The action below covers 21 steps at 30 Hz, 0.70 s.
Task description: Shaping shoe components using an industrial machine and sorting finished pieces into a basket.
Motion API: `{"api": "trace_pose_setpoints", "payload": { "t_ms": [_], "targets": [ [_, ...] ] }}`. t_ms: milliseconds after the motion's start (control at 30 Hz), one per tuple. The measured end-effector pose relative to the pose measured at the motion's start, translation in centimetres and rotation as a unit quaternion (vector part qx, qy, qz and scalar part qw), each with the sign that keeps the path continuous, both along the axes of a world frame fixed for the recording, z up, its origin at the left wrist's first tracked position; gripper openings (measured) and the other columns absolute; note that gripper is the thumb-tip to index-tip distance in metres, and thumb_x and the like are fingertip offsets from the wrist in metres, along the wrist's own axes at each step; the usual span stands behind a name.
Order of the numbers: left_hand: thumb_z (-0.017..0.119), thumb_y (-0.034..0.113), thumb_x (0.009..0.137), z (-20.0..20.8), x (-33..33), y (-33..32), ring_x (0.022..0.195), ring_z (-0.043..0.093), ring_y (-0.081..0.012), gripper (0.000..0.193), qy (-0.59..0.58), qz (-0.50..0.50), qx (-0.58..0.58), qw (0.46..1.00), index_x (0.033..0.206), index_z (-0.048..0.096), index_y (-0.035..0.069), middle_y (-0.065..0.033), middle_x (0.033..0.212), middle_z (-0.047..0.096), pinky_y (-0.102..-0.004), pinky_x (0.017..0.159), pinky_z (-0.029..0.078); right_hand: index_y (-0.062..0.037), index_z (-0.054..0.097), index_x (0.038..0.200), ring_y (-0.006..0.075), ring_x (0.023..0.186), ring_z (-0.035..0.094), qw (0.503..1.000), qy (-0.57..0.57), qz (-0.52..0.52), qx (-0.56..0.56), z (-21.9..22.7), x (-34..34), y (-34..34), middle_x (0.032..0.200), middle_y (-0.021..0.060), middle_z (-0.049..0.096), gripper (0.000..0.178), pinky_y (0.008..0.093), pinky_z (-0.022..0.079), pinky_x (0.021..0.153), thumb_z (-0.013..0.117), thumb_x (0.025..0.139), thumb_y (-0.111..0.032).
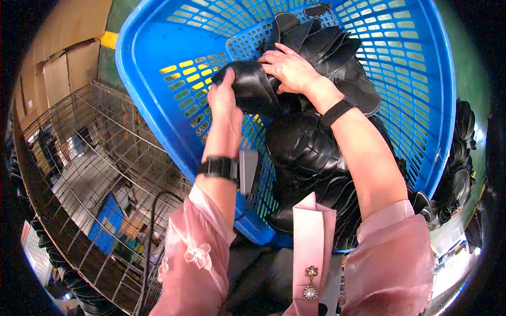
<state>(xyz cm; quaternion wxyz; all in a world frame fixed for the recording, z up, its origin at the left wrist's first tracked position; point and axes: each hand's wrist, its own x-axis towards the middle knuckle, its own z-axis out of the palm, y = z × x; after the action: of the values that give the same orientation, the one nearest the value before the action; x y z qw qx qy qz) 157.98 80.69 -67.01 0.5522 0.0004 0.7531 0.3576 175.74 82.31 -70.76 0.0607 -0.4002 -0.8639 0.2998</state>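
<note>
A bundle of black leather shoe uppers [252, 87] is held over the inside of a blue plastic basket [150, 87]. My left hand [224, 100] grips its left end, with the thumb on top and the other fingers hidden underneath. At its right end, my right hand [292, 71] holds the edge, fingers stretched across the top and thumb below. Beyond my right hand stands a fanned row of black leather pieces [311, 42]. More stacked uppers [305, 145] lie in the basket nearer to me, partly behind my right forearm.
A wire mesh cage [100, 158] stands left of the basket, with cardboard [66, 68] behind it. Piles of black pieces [458, 168] lie outside the basket on the right. A grey box-shaped device [247, 171] sits beside my left wrist. A dark cable [150, 237] curves near my left sleeve.
</note>
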Motion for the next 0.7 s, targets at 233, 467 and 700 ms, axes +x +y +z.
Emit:
{"api": "trace_pose_setpoints", "payload": {
  "t_ms": [233, 467, 700],
  "targets": [
    [0.061, -0.006, 0.076, 2.9, 2.9, -7.4, 0.096, 0.055, -0.0136, 0.034, -0.028, -0.061, 0.211, 0.975, 0.11, 0.058, 0.001, -0.0035, 0.104, 0.061, -0.0287, 0.089, 0.04, -0.009, 0.052, 0.119, 0.0212, 0.123, 0.041, 0.998, 0.016, -0.036, -0.045, -1.5, 2.5, -0.2, 0.123, 0.0052, 0.051, 0.07, 0.0414, 0.022, 0.11, 0.076, 0.053, -0.01],
    [0.066, 0.009, 0.076, -1.1, 1.5, -6.7, 0.095, 0.053, -0.0158, 0.046, 0.0, -0.158, 0.196, 0.968, 0.119, 0.049, 0.001, -0.0081, 0.11, 0.057, -0.0274, 0.085, 0.04, -0.0098, 0.056, 0.114, 0.0298, 0.115, 0.048, 0.985, 0.085, -0.145, 0.041, -0.8, 6.2, 0.4, 0.114, 0.0106, 0.058, 0.048, 0.0394, 0.036, 0.101, 0.061, 0.066, -0.006],
    [0.058, 0.041, 0.084, -0.1, 4.7, -3.9, 0.114, 0.046, -0.0252, 0.068, 0.192, -0.167, 0.044, 0.966, 0.129, 0.036, -0.004, -0.0171, 0.125, 0.047, -0.0331, 0.096, 0.034, -0.0055, 0.06, 0.092, 0.0129, 0.074, 0.055, 0.669, 0.204, -0.626, -0.344, -1.7, 14.5, -6.8, 0.087, 0.0056, 0.064, 0.027, 0.0275, 0.045, 0.069, 0.06, 0.083, -0.031]
  ]
}}
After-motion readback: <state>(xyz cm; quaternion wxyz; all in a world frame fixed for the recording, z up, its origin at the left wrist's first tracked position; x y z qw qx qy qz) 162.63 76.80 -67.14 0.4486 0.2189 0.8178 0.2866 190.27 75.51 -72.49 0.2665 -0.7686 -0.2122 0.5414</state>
